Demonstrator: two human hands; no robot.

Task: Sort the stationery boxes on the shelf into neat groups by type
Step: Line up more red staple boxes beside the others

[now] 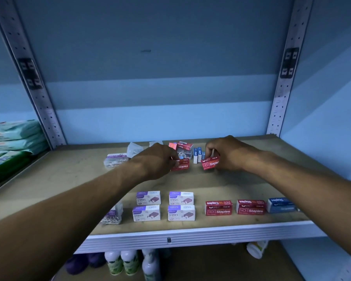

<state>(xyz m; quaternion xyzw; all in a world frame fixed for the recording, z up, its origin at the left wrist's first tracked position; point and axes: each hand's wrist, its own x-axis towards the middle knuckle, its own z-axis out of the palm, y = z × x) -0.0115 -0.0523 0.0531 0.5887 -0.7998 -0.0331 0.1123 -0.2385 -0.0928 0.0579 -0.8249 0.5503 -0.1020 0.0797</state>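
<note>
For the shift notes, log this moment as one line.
left hand: grips red staple box | right hand: holds red staple box | front row: white, red, blue boxes grouped | stage: sorting unfinished

Probably a shop: perforated metal shelving (283, 94) stocked with staple boxes (218, 208) and bottles (130, 262).

We saw a bare band across the middle of the wooden shelf board (69, 179). Toward its front edge, white-and-purple staple boxes (164, 206) and red staple boxes (234, 207) blocked passage; mixed small boxes (185, 151) crowded the back edge.
</note>
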